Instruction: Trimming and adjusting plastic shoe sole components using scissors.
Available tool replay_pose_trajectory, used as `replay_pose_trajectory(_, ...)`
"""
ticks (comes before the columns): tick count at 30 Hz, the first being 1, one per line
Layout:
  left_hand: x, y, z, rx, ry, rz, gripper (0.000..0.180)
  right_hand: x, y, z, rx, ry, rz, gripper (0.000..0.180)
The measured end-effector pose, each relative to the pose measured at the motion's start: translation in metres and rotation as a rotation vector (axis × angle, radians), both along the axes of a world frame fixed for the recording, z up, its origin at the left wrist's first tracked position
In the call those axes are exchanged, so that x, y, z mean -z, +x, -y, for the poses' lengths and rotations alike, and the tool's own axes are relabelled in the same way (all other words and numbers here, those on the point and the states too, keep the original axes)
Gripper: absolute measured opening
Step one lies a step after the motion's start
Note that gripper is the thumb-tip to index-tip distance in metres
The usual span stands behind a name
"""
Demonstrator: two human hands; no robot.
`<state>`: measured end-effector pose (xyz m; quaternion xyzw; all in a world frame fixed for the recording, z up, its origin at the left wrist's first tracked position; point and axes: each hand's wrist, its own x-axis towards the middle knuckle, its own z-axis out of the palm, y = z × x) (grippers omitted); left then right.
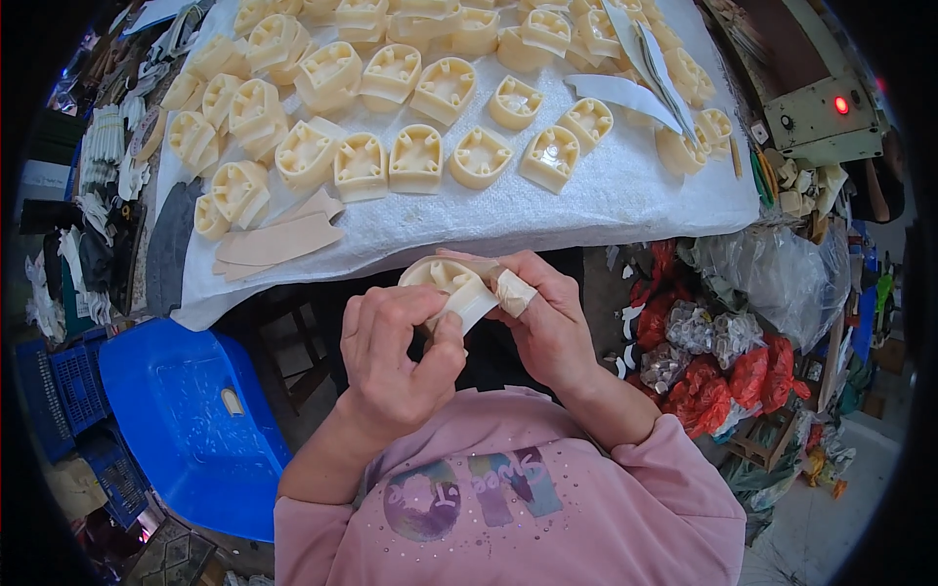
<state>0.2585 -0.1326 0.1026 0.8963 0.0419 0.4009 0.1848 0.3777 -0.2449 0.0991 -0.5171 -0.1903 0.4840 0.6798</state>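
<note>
Between both hands, cream moulded-plastic heel block (pixel 451 289) lying crosswise, pinched by left hand (pixel 396 363) fingers from below-left, gripped by taped-thumb right hand (pixel 547 317), equally near.

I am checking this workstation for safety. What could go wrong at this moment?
1. Both hands, left and right, hold the cream plastic part off the table's edge; a slip might drop it toward the blue bin.
2. The right thumb's taped tip may grip less surely.
</note>
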Motion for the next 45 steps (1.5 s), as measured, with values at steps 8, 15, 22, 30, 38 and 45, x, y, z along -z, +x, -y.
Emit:
replay_pose_trajectory(8,0.018,-0.010,-0.012,-0.106,-0.142,-0.136,0.020,-0.013,0.004,-0.003,0.054,0.324,0.044,0.032)
replay_pose_trajectory(15,0.011,-0.009,-0.008,-0.050,-0.165,-0.009,0.021,0.018,0.010,-0.009,-0.068,0.183,0.542,0.035)
replay_pose_trajectory(22,0.019,-0.009,0.002,0.021,-0.345,0.079,0.019,0.022,0.007,-0.008,-0.007,0.008,0.429,0.016)
replay_pose_trajectory(30,0.014,-0.009,-0.001,0.039,-0.211,0.031,0.025,0.017,0.007,-0.010,0.115,0.006,0.002,0.018)
replay_pose_trajectory(38,0.008,0.000,0.003,-0.025,-0.046,-0.103,0.019,0.020,0.006,-0.007,0.022,0.034,0.320,0.017)
replay_pose_trajectory(45,-0.003,0.003,0.004,-0.067,-0.017,-0.219,0.016,0.022,0.010,-0.007,-0.050,-0.028,0.396,0.018)
